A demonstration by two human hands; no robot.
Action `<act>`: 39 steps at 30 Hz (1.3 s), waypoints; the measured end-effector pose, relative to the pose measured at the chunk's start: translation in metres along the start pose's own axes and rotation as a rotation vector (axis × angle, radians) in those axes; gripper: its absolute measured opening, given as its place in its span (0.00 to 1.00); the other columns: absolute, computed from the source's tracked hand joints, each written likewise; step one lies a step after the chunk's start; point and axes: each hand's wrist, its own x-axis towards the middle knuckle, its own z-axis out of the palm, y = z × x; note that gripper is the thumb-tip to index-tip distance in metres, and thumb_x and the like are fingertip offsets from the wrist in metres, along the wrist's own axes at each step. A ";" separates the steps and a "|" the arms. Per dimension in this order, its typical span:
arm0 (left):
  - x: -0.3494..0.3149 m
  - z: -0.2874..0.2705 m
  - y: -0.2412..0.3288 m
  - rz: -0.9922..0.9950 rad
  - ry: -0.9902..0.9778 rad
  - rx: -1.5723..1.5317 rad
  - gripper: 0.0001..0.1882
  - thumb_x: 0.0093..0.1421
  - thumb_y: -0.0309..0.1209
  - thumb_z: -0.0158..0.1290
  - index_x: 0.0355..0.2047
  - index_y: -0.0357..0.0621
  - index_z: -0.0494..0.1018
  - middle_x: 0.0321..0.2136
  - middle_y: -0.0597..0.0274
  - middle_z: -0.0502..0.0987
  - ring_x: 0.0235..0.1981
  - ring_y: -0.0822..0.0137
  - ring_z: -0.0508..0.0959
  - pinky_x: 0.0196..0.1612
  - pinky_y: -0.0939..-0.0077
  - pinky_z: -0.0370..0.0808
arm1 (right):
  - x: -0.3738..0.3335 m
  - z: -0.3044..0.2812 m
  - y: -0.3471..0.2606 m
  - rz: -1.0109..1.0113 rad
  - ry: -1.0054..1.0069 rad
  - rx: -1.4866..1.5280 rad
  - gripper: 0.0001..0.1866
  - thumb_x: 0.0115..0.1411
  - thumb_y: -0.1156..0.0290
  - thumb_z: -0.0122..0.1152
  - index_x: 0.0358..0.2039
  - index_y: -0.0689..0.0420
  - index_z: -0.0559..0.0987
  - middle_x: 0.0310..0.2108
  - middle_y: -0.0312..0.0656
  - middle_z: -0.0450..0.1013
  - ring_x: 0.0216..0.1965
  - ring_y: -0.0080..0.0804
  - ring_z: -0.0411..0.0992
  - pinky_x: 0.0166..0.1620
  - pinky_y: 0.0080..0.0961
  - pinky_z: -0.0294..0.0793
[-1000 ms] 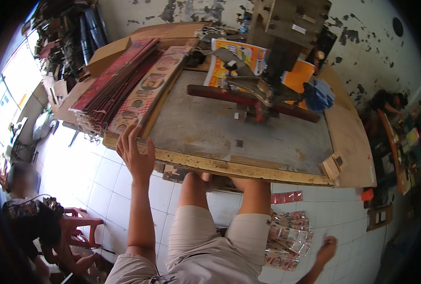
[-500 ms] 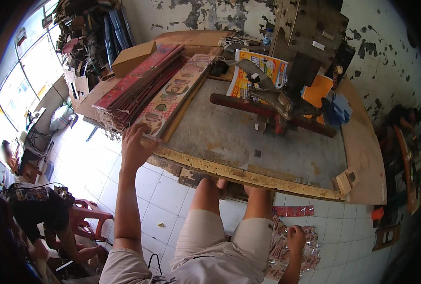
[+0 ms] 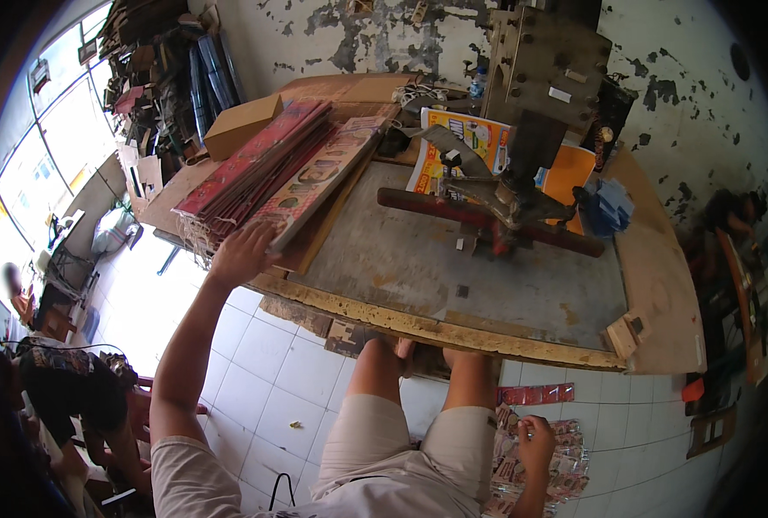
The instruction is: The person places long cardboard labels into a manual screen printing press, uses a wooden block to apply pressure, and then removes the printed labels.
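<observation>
While the person sat at the grey, worn metal work table point(image 3: 453, 276) with its yellowed wooden front edge, the left hand point(image 3: 244, 252) was stretched forward with fingers loosely spread, resting on the near end of a stack of long, flat printed packaging strips in red and pink point(image 3: 267, 168). It touched the stack at the table's left front corner; whether it had actually taken hold of a strip could not be told. The strips lay diagonally along the left side of the table, beside a plain brown cardboard box point(image 3: 242, 125).

The right hand point(image 3: 535, 436) hung low beside the right knee, its fingers curled onto a loose pile of small red and silver printed sachets point(image 3: 531, 470) lying on the white tiled floor point(image 3: 263, 380); the grip looked partly closed on the topmost pieces.

At the back of the table stood a heavy grey metal press point(image 3: 544, 82) with a dark red bar point(image 3: 479, 216) across its base. A yellow printed sheet point(image 3: 462, 142) lay behind the bar, and a small stack of blue cards point(image 3: 608, 207) sat to the right.
</observation>
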 end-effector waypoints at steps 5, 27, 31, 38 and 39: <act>0.063 -0.038 -0.013 -0.350 0.176 -0.033 0.16 0.77 0.43 0.57 0.49 0.43 0.78 0.43 0.46 0.85 0.41 0.44 0.86 0.41 0.49 0.81 | 0.011 0.002 -0.048 -0.052 -0.011 0.066 0.09 0.66 0.69 0.75 0.44 0.57 0.87 0.39 0.46 0.85 0.40 0.46 0.85 0.46 0.42 0.82; -0.138 -0.357 0.077 -1.182 0.459 -0.378 0.25 0.82 0.51 0.52 0.51 0.37 0.80 0.40 0.62 0.76 0.41 0.76 0.73 0.46 0.75 0.71 | 0.044 0.116 -0.480 -1.302 0.124 0.574 0.50 0.65 0.58 0.76 0.82 0.52 0.60 0.83 0.62 0.49 0.83 0.66 0.50 0.78 0.66 0.57; -0.196 -0.386 0.064 -1.222 0.518 -0.669 0.27 0.81 0.50 0.54 0.64 0.38 0.79 0.59 0.56 0.78 0.57 0.69 0.78 0.62 0.70 0.75 | 0.044 0.117 -0.524 -1.415 0.207 0.735 0.46 0.60 0.72 0.72 0.79 0.54 0.66 0.79 0.60 0.59 0.79 0.63 0.60 0.76 0.60 0.65; -0.141 -0.315 0.029 -0.761 0.802 -1.193 0.32 0.79 0.47 0.49 0.74 0.39 0.66 0.70 0.49 0.75 0.70 0.53 0.75 0.72 0.52 0.71 | 0.092 0.020 -0.574 -1.512 0.267 1.068 0.24 0.65 0.76 0.70 0.62 0.64 0.78 0.53 0.57 0.83 0.53 0.58 0.85 0.55 0.43 0.87; -0.103 -0.288 0.039 -0.718 0.596 -0.938 0.35 0.78 0.49 0.47 0.76 0.40 0.64 0.71 0.49 0.75 0.72 0.52 0.73 0.72 0.49 0.69 | 0.099 0.001 -0.570 -1.394 0.229 1.050 0.20 0.70 0.73 0.68 0.59 0.65 0.78 0.50 0.57 0.84 0.49 0.55 0.86 0.52 0.41 0.86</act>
